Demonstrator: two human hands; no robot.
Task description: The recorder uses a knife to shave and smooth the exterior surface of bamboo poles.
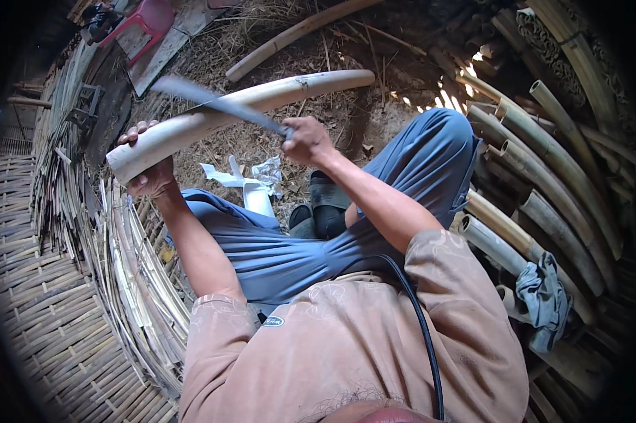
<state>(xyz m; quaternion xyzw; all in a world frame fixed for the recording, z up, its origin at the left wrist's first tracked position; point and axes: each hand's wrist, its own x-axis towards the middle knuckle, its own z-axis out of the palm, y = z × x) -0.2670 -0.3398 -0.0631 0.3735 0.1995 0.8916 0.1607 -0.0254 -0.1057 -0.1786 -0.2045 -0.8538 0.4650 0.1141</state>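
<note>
My left hand [148,178] grips the near end of a long pale bamboo pole [261,99] that stretches up and to the right over the straw-covered ground. My right hand [305,139] is closed on the handle of a long knife [212,102]. Its blade lies across the top of the pole, pointing up-left, and looks blurred. I sit with my legs in blue trousers [402,176] spread, dark sandals [325,204] between them.
Thick bamboo poles [543,183] are stacked at the right, with a grey cloth [543,296] on them. Thin bamboo strips [134,282] and a woven mat [43,303] lie at the left. A red plastic stool [145,21] stands at top left. White scraps [251,183] rest on the ground.
</note>
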